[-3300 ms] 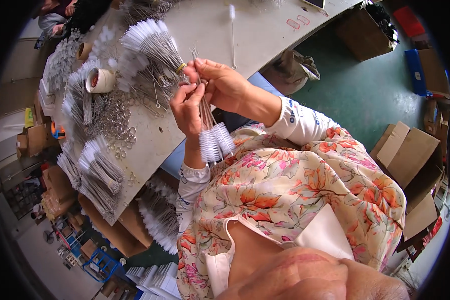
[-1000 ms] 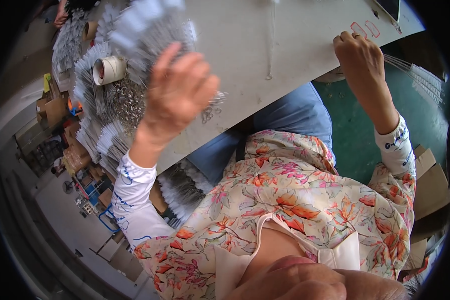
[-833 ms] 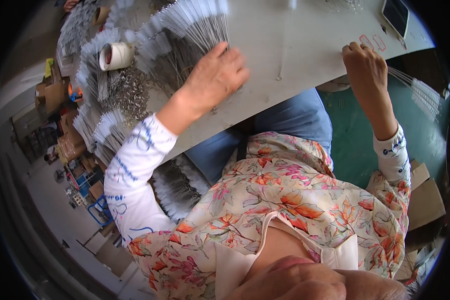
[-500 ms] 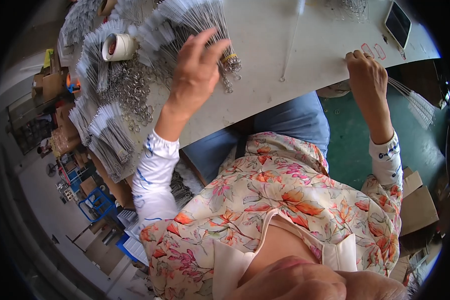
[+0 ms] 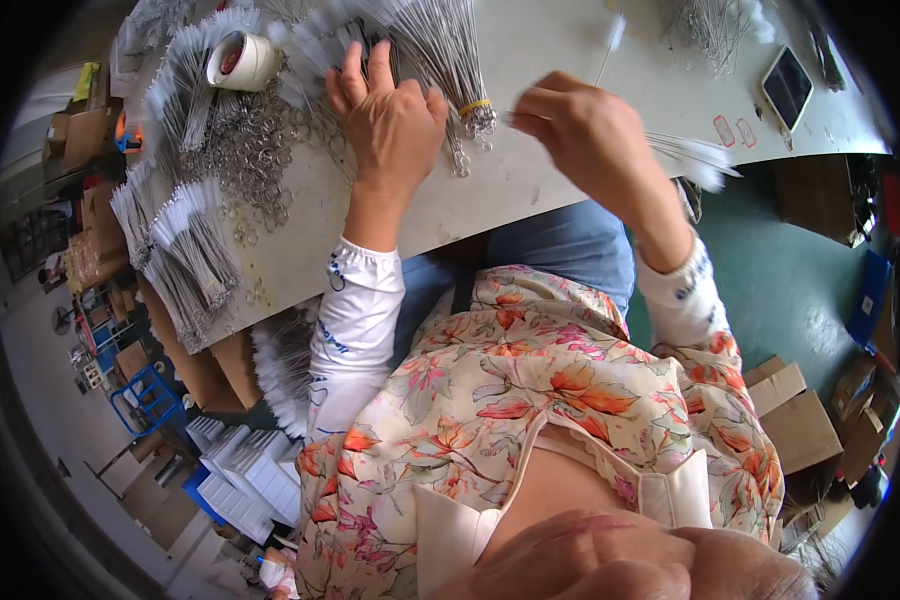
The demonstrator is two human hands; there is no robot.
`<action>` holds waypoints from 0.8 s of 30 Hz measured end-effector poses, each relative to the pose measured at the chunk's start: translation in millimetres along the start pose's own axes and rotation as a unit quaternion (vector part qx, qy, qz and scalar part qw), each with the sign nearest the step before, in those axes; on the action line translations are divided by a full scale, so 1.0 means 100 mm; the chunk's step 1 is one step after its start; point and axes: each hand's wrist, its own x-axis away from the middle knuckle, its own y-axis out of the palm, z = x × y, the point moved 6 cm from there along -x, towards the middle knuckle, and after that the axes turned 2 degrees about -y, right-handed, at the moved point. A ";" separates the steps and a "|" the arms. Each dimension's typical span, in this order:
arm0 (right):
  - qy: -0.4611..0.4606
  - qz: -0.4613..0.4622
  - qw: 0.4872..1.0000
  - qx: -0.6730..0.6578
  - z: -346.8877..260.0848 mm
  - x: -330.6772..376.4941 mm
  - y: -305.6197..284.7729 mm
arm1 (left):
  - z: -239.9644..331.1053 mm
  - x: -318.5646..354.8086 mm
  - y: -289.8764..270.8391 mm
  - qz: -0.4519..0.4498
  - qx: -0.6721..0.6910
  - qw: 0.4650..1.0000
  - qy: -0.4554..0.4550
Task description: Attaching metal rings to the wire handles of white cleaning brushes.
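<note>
My left hand (image 5: 395, 130) lies over a heap of wire brushes, palm down with its fingers spread; what is under the palm is hidden. Beside it is a bundle of straw brushes (image 5: 440, 45) with a yellow band (image 5: 476, 105) near its ring ends. My right hand (image 5: 595, 130) is closed on several thin wire brushes (image 5: 695, 158), whose white bristles stick out to the right past the wrist. Its fingertips point toward the banded bundle, a little apart from it. Behind the right hand, a single brush (image 5: 615, 35) lies on the table, its lower end covered.
A roll of tape (image 5: 243, 62) sits on the piled brushes, with loose ring ends (image 5: 235, 140) below it. More bundles (image 5: 185, 250) lie along the left table edge. At the right are a phone (image 5: 788, 88) and a wire pile (image 5: 712, 35). Cardboard boxes (image 5: 795, 420) stand on the floor.
My right hand has swung left from the table's right part to near the banded bundle, carrying its brushes. My left hand has come off the banded bundle onto the heap beside it.
</note>
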 end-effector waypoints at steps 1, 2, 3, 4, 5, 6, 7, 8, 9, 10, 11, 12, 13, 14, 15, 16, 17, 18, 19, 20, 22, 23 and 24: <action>0.000 0.016 1.000 -0.005 -0.03 -0.07 0.07 | 0.00 0.01 0.04 -0.012 -0.017 1.000 -0.011; 0.000 0.018 1.000 -0.001 -0.05 -0.11 0.10 | -0.02 0.04 0.06 0.005 0.025 1.000 -0.012; 0.019 -0.001 1.000 0.010 -0.03 -0.15 0.16 | -0.01 0.05 0.06 0.007 0.025 1.000 -0.010; 0.038 -0.019 0.999 0.022 -0.02 -0.18 0.21 | 0.00 0.07 0.05 0.008 0.035 0.999 -0.022; 0.039 -0.017 0.999 0.024 -0.02 -0.21 0.22 | 0.00 0.07 0.05 0.009 0.047 0.998 -0.034; 0.045 -0.028 0.998 0.034 -0.03 -0.24 0.24 | 0.00 0.07 0.06 0.011 0.046 0.998 -0.034; 0.051 -0.039 0.997 0.044 -0.03 -0.26 0.26 | 0.00 0.06 0.06 0.023 0.064 0.997 -0.036; 0.051 -0.039 0.997 0.045 -0.04 -0.28 0.27 | 0.00 0.06 0.06 0.034 0.081 0.995 -0.038; 0.055 -0.047 0.996 0.044 -0.05 -0.30 0.29 | 0.00 0.04 0.06 0.035 0.082 0.995 -0.039; 0.060 -0.055 0.996 0.043 -0.05 -0.31 0.30 | -0.01 0.03 0.08 0.031 0.077 0.995 -0.048; 0.059 -0.056 0.996 0.043 -0.04 -0.31 0.30 | -0.02 0.02 0.09 0.027 0.072 0.995 -0.059; 0.063 -0.050 0.996 0.049 -0.04 -0.31 0.29 | -0.01 0.01 0.09 0.027 0.072 0.995 -0.059; 0.067 -0.045 0.995 0.054 -0.03 -0.30 0.29 | 0.01 -0.01 0.08 0.020 0.062 0.996 -0.063; 0.066 -0.046 0.995 0.054 -0.02 -0.30 0.29 | 0.01 -0.03 0.08 0.013 0.051 0.996 -0.068; 0.063 -0.049 0.995 0.052 0.00 -0.30 0.30 | 0.02 -0.04 0.07 0.013 0.051 0.996 -0.070; 0.059 -0.052 0.996 0.051 0.01 -0.30 0.31 | 0.02 -0.05 0.08 0.006 0.052 0.996 -0.070; 0.057 -0.053 0.996 0.051 0.01 -0.30 0.32 | 0.02 -0.05 0.09 -0.001 0.053 0.996 -0.070; 0.061 -0.066 0.994 0.063 0.02 -0.30 0.35 | 0.01 -0.04 0.11 0.000 0.052 0.996 -0.074; 0.065 -0.079 0.992 0.074 0.02 -0.30 0.37 | 0.00 -0.04 0.16 0.001 0.047 0.996 -0.078; 0.061 -0.081 0.992 0.075 0.01 -0.30 0.38 | -0.01 -0.03 0.19 0.002 0.043 0.996 -0.082; 0.059 -0.044 0.996 0.042 0.04 -0.29 0.35 | 0.01 -0.04 0.18 -0.005 0.045 0.995 -0.090; 0.056 -0.046 0.996 0.043 0.05 -0.30 0.36 | 0.02 -0.04 0.19 -0.012 0.047 0.994 -0.094; 0.062 -0.047 0.996 0.043 0.08 -0.30 0.37 | 0.02 -0.04 0.17 0.001 0.020 0.995 -0.098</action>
